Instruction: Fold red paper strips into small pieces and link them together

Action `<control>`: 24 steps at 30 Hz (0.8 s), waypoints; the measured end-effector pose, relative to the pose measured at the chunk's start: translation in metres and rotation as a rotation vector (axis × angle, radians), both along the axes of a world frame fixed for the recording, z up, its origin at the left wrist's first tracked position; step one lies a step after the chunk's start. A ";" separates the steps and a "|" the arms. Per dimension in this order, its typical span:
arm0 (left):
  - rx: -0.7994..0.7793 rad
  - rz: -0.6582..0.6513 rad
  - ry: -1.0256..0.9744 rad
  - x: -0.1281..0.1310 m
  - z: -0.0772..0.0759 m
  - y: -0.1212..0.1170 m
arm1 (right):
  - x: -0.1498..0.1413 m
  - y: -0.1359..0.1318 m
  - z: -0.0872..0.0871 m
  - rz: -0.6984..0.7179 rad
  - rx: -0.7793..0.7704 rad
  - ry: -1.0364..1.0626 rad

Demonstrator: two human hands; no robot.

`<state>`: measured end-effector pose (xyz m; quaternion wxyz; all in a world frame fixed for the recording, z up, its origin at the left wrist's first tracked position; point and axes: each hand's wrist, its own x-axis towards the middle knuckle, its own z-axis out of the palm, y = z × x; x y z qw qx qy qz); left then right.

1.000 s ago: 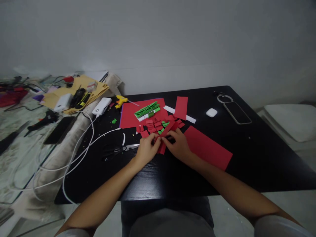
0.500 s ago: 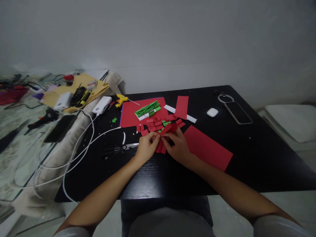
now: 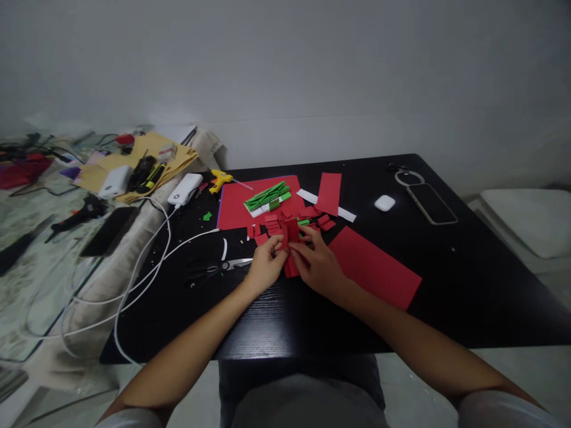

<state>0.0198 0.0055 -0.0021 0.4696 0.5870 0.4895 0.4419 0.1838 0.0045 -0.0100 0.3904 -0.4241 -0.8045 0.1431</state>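
Note:
Between my two hands a folded piece of red paper (image 3: 291, 230) stands up, its creases opened into flaps. My left hand (image 3: 266, 261) pinches its left side, while the fingers of my right hand (image 3: 319, 264) close on its right side. Just beyond my fingers lies a pile of small red paper pieces (image 3: 272, 223), with a few green bits among them. A pair of scissors (image 3: 218, 267) rests left of my left hand, blades toward it. A large red sheet (image 3: 377, 267) lies partly under my right forearm.
Folded green paper strips (image 3: 267, 195) lie on a red sheet (image 3: 232, 205) at the back. Near it are a yellow glue gun (image 3: 220, 180) and a white power bank (image 3: 185, 189) with a white cable. A white earbud case (image 3: 384, 203) and a phone (image 3: 431, 203) sit to the right.
The red paper between my hands has turned from slanting rightward to nearly upright, and its folds show more. My right hand's fingers have shifted along it. Other things stay where they were.

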 end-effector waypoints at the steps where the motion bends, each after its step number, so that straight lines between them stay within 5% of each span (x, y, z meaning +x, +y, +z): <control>1: -0.002 -0.006 -0.027 0.000 0.001 0.000 | 0.000 0.000 0.000 0.014 0.001 -0.009; 14: 0.044 0.086 0.123 -0.003 -0.002 0.000 | 0.001 0.004 -0.005 0.115 -0.011 0.002; 24: 0.115 0.109 0.267 -0.008 -0.005 0.001 | 0.001 0.005 -0.001 0.062 0.040 0.076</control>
